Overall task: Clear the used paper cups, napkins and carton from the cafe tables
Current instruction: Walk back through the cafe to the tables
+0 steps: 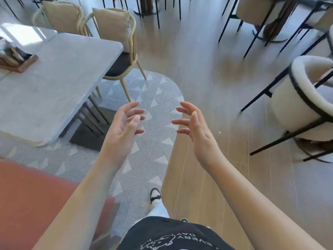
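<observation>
My left hand (124, 127) and my right hand (194, 127) are raised in front of me over the floor, palms facing each other, fingers spread and loosely bent. Neither hand holds anything. A grey stone-look cafe table (59, 83) stands to my left. At its far left edge sits a wooden holder (19, 62) with blurred items in it. No paper cup, napkin or carton is visible in this view.
Two rattan chairs with beige cushions (113, 33) stand behind the table. A white round-backed chair on black legs (302, 101) is at the right. A patterned grey rug (144, 141) lies underfoot, an orange seat (30, 199) at lower left, wooden floor (207, 73) ahead.
</observation>
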A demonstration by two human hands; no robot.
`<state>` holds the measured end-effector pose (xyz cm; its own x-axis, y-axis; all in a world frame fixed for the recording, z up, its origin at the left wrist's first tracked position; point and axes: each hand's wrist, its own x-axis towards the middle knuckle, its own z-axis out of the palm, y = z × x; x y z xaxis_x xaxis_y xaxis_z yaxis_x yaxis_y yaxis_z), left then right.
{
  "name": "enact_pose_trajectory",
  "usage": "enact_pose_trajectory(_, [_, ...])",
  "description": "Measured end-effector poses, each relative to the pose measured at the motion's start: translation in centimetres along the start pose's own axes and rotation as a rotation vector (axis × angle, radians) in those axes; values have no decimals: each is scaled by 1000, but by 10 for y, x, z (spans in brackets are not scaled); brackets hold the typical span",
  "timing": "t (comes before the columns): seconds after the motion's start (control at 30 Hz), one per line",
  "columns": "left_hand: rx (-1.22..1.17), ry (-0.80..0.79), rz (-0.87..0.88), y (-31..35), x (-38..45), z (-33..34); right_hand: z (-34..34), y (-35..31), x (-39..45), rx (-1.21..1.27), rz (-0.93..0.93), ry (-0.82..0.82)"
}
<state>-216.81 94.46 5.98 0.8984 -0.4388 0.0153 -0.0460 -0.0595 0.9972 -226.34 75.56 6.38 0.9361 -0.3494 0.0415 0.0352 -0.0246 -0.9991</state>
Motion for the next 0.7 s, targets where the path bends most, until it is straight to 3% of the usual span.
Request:
enact_pose_trajectory(0.43, [29,1,42,-7,254,-59,22,4,256,-25,-21,24])
enact_pose_trajectory(0.7, [20,10,108,5,392,-60,16,3,384,-7,-38,34])
